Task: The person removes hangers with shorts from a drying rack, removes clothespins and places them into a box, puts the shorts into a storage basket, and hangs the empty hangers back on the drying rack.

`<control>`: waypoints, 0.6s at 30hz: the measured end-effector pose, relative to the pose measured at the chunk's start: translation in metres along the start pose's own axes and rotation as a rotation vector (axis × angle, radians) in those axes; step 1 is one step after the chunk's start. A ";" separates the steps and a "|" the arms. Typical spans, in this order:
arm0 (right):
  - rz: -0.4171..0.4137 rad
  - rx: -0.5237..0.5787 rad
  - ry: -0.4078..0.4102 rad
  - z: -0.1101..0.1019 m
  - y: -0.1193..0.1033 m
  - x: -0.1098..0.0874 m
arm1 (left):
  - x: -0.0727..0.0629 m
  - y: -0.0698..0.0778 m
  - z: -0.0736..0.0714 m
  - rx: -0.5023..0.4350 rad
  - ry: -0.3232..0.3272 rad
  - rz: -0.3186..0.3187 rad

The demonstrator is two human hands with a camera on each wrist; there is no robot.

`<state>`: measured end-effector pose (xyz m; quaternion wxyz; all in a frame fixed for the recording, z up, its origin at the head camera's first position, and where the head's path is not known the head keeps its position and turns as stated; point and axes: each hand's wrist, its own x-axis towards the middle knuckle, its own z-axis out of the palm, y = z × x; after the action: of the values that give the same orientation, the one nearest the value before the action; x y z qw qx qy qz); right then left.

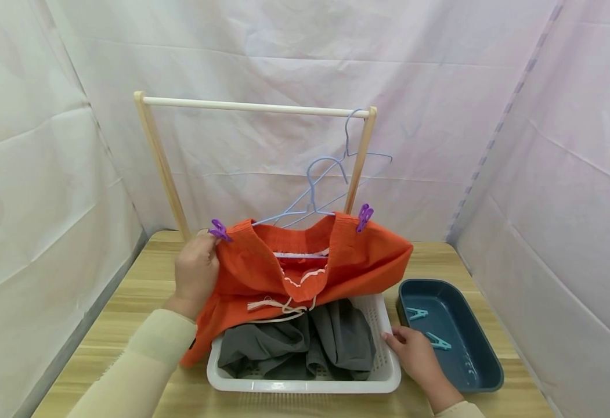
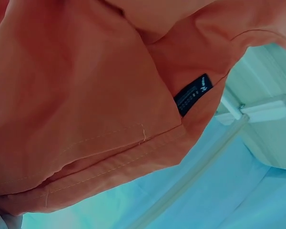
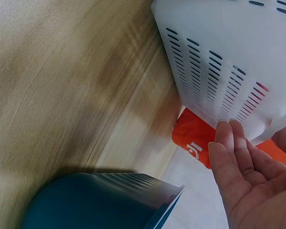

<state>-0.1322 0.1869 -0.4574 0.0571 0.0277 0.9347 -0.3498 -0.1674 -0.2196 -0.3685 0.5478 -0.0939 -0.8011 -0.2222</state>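
Observation:
Orange drawstring shorts (image 1: 378,255) hang from a blue wire hanger (image 1: 312,191), held by purple clothespins, one on the left (image 1: 220,230) and one on the right (image 1: 364,217). My left hand (image 1: 196,270) grips the left end of the waistband beside the left clothespin. In the left wrist view the shorts (image 2: 86,105) fill most of the frame, with a dark label (image 2: 194,94). My right hand (image 1: 414,351) holds the right rim of a white basket (image 1: 305,385), thumb over the rim and fingers against the slotted outer wall. Dark grey cloth (image 1: 294,345) lies in the basket, partly under the shorts.
A wooden rack with a white bar (image 1: 252,106) stands behind the basket. Another blue hanger (image 1: 370,154) hangs at its right end. Right of the basket, a dark blue tray (image 1: 474,331) contains light-blue clothespins (image 1: 437,341). White fabric walls enclose the wooden table (image 1: 122,325).

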 end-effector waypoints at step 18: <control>-0.026 -0.008 -0.006 -0.009 -0.004 0.001 | -0.024 -0.003 0.007 0.011 -0.087 0.084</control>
<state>-0.1345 0.1899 -0.4484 0.0554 0.0142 0.9361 -0.3469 -0.1657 -0.2170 -0.3939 0.5218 -0.1341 -0.8207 -0.1902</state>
